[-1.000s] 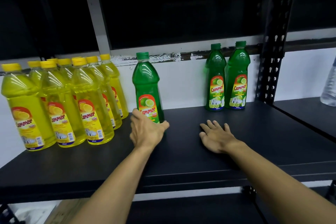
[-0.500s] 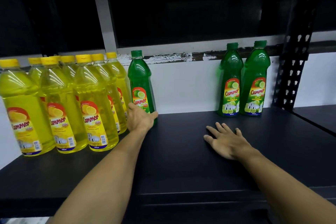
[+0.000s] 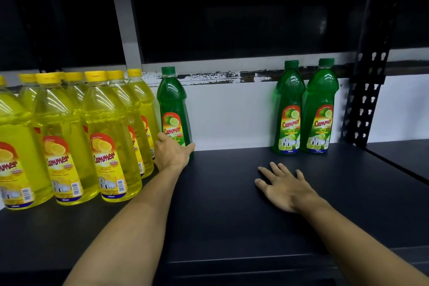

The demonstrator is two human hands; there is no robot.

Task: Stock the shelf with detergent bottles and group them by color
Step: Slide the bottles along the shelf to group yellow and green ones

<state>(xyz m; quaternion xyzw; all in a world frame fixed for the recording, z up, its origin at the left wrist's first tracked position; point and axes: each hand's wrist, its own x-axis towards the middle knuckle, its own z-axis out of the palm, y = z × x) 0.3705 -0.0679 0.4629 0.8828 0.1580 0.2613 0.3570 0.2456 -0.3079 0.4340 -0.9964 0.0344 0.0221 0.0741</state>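
My left hand (image 3: 173,154) grips the base of a green detergent bottle (image 3: 173,104) that stands upright at the back of the black shelf (image 3: 232,216), right beside the yellow group. Several yellow detergent bottles (image 3: 109,144) stand in rows on the left. Two more green bottles (image 3: 289,109) (image 3: 321,109) stand side by side against the white back wall at the right. My right hand (image 3: 284,187) rests flat on the shelf, fingers spread, in front of and left of that green pair.
A perforated black upright (image 3: 366,100) stands just right of the green pair, with another shelf section (image 3: 406,160) beyond it. A grey post (image 3: 125,30) rises behind the yellow bottles. Dark window panes fill the top.
My left hand has pushed the green bottle back and left, from mid-shelf to the wall beside the yellow bottles. My right hand has stayed flat on the shelf.
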